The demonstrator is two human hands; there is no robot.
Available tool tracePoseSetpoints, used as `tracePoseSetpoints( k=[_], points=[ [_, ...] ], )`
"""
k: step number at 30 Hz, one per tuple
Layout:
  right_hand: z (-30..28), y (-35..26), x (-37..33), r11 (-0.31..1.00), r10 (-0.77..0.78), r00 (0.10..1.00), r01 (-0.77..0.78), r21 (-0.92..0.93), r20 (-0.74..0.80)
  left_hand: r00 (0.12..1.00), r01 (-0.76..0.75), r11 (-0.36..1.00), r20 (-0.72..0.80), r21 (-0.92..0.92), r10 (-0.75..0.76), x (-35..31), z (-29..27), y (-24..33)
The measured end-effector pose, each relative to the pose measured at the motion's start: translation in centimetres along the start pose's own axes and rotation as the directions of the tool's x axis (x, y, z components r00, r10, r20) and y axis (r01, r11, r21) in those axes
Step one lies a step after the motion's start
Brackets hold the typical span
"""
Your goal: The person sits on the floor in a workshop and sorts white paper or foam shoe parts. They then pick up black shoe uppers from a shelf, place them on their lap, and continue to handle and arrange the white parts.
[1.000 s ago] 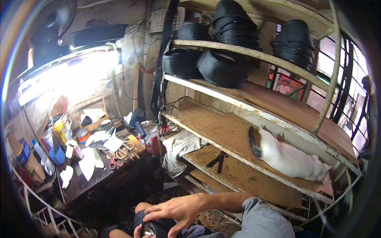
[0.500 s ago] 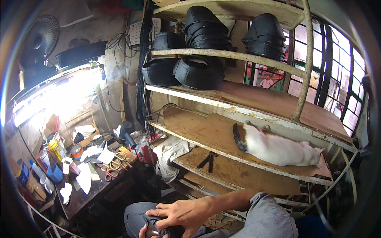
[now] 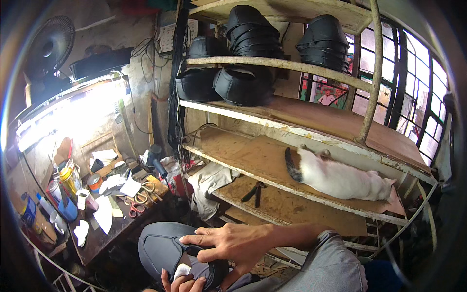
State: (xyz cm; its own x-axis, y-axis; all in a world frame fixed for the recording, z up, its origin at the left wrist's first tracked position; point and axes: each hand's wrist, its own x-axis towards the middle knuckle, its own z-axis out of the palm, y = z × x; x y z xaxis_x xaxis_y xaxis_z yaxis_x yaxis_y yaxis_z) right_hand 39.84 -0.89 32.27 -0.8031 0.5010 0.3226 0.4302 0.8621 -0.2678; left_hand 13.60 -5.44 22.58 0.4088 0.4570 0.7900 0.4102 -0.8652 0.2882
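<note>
A dark grey shoe upper [image 3: 163, 242], smooth and rounded at its toe, lies over my lap at the lower middle. My right hand [image 3: 231, 243] reaches in from the right and grips its side, fingers spread across the top near the opening and thumb lower down. At the bottom edge, my left hand [image 3: 184, 283] has its fingers curled at the opening, around a small white wad [image 3: 183, 270]. Whether the wad is cloth or paper cannot be made out. Most of the left hand is cut off by the picture's edge.
Black shoe uppers [image 3: 250, 36] stand stacked on the rack. A white cat [image 3: 340, 179] lies on a lower shelf [image 3: 224, 141], above black-handled pliers [image 3: 254, 193]. The left workbench [image 3: 104, 243] carries scissors [image 3: 136, 209], cans and white scraps under a bright lamp [image 3: 73, 112].
The shoe upper has come up and left, showing more of its toe. Both hands have risen with it, and more of the left fingers and white wad shows.
</note>
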Motion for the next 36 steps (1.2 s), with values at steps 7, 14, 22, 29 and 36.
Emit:
tracePoseSetpoints(
  k=[7,14,22,29,36],
  points=[
    [0.6,-0.1,0.7,1.0,0.012,0.999,-0.011,-0.004,0.05,1.0,0.005,0.998,0.012,-0.063,-0.004,-0.2,-0.3,0.0],
    [-0.3,0.5,1.5,0.992,0.097,0.988,-0.105,0.064,0.12,0.999,0.033,0.998,-0.002,-0.044,-0.033,-1.1,-0.8,-0.5],
    [-11.3,7.0,2.3,0.773,0.075,0.784,-0.436,-0.461,-0.616,0.93,0.346,0.919,0.062,0.19,-0.362,-8.3,3.6,-3.8],
    [-22.0,13.7,2.9,0.293,0.13,0.603,-0.782,-0.551,-0.787,0.848,0.455,0.89,0.317,-0.021,-0.425,-14.7,7.5,-4.7],
    [-25.5,15.9,5.0,0.112,0.393,0.574,-0.805,-0.582,-0.718,0.783,0.562,0.825,0.355,-0.054,-0.51,-15.2,7.7,-5.1]
  ],
)
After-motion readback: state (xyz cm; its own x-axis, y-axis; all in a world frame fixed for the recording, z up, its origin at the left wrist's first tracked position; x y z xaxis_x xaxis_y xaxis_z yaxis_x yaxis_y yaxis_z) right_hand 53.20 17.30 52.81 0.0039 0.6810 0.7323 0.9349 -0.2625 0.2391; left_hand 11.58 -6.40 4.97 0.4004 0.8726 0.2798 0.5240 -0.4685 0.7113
